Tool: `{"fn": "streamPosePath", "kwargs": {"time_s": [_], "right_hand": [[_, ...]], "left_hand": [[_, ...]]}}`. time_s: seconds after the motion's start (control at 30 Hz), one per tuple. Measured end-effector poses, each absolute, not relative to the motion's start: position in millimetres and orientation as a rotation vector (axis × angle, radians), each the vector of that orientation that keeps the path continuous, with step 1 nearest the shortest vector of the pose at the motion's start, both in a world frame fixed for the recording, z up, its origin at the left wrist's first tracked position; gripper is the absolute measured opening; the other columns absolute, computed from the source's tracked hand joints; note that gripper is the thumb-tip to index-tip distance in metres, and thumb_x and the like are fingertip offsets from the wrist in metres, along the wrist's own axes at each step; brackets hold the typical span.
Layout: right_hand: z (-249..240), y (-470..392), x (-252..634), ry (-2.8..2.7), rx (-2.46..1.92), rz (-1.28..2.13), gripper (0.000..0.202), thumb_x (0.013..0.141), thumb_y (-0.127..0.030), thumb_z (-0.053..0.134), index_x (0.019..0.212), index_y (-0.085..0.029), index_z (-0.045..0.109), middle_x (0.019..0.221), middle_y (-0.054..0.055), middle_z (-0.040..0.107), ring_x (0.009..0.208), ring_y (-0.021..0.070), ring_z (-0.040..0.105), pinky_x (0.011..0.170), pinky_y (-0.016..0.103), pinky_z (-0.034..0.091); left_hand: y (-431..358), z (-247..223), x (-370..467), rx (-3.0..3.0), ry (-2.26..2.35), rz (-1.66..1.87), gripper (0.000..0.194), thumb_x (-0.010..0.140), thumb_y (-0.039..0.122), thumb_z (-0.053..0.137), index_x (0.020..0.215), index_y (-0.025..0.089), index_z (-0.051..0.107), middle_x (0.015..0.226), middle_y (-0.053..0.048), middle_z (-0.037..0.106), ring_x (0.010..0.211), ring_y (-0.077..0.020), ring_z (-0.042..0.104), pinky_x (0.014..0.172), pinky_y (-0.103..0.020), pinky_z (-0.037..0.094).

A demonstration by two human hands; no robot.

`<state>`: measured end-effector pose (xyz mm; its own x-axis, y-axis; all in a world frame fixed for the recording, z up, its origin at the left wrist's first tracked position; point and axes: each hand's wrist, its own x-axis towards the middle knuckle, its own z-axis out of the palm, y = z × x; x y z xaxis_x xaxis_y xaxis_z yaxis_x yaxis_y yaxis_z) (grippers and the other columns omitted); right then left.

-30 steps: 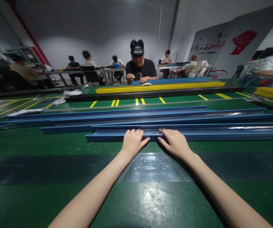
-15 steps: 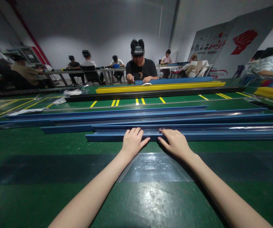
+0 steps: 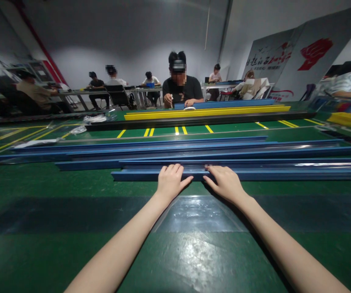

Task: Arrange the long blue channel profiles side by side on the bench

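Note:
The nearest long blue plastic channel (image 3: 273,175) lies across the green table in front of me. My left hand (image 3: 171,179) holds its near wall left of centre, fingers over into the channel and thumb along the front. A short gap to the right, my right hand (image 3: 224,179) grips the same wall in the same way. By the right fingertips is a small dark spot that I cannot make out. Under my forearms a strip of clear plastic film (image 3: 196,213) lies flat on the table.
Several more blue channels (image 3: 86,165) lie just beyond. Farther off are a black strip (image 3: 194,119), a yellow strip (image 3: 212,111) and crumpled clear plastic (image 3: 94,119). A co-worker (image 3: 181,87) sits opposite, and a yellow tray (image 3: 349,120) stands at the right.
Both my hands stay in place on the blue channel. The view shifts very slightly. Across the table, the co-worker's hand at picture left has risen a little with something small and white.

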<state>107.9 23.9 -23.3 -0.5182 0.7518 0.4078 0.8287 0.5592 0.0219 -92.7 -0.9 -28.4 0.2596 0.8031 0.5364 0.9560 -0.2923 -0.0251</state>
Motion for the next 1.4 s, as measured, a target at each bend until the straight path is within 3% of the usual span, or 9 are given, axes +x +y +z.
{"fn": "streamPosePath", "kwargs": {"time_s": [0.17, 0.47, 0.8, 1.0, 1.27, 1.4], "right_hand": [[-24, 25, 109, -2.447, -1.280, -0.312, 0.037, 0.087, -0.038, 0.037, 0.108, -0.015, 0.055, 0.106, 0.010, 0.064, 0.097, 0.0203, 0.057, 0.078, 0.030, 0.038], [-22, 25, 110, -2.477, -1.288, -0.305, 0.036, 0.088, -0.038, 0.036, 0.108, -0.015, 0.055, 0.105, 0.010, 0.064, 0.096, 0.0207, 0.057, 0.077, 0.030, 0.038], [-19, 30, 114, -2.531, -1.284, -0.232, 0.021, 0.087, -0.026, 0.040, 0.095, -0.019, 0.058, 0.099, 0.009, 0.065, 0.089, 0.0189, 0.059, 0.073, 0.027, 0.037], [-16, 29, 115, -2.565, -1.275, -0.243, 0.019, 0.086, -0.025, 0.040, 0.093, -0.019, 0.057, 0.097, 0.007, 0.066, 0.088, 0.0186, 0.059, 0.071, 0.026, 0.036], [-10, 26, 122, -2.622, -1.276, -0.221, 0.022, 0.087, -0.026, 0.036, 0.093, -0.021, 0.056, 0.093, 0.005, 0.066, 0.085, 0.0178, 0.060, 0.064, 0.025, 0.036], [-7, 25, 129, -2.646, -1.264, -0.201, 0.023, 0.086, -0.025, 0.035, 0.092, -0.022, 0.057, 0.094, 0.005, 0.067, 0.086, 0.0180, 0.061, 0.063, 0.024, 0.037]], "left_hand": [[-2, -29, -93, -2.132, -1.641, -0.697, 0.038, 0.083, 0.050, 0.043, 0.084, 0.017, 0.060, 0.086, -0.006, 0.065, 0.083, -0.0204, 0.056, 0.072, -0.033, 0.033], [-2, -26, -99, -1.994, -1.858, -0.803, 0.037, 0.090, 0.037, 0.033, 0.076, 0.018, 0.061, 0.079, -0.003, 0.067, 0.078, -0.0161, 0.058, 0.072, -0.031, 0.031], [-3, -14, -104, -1.892, -2.172, -1.027, 0.031, 0.088, 0.030, 0.035, 0.073, 0.021, 0.060, 0.079, -0.001, 0.066, 0.072, -0.0141, 0.058, 0.063, -0.025, 0.033], [-5, 1, -113, -2.186, -2.162, -0.935, 0.030, 0.086, 0.036, 0.040, 0.066, 0.020, 0.057, 0.075, 0.000, 0.062, 0.072, -0.0137, 0.056, 0.061, -0.023, 0.035], [-7, 13, -128, -2.428, -1.998, -0.606, 0.024, 0.072, 0.045, 0.061, 0.072, 0.021, 0.058, 0.082, 0.000, 0.062, 0.080, -0.0157, 0.056, 0.063, -0.023, 0.040], [-10, 19, -131, -2.465, -1.920, -0.371, 0.023, 0.070, 0.041, 0.064, 0.078, 0.021, 0.060, 0.085, -0.001, 0.063, 0.082, -0.0179, 0.058, 0.064, -0.024, 0.041]]}}
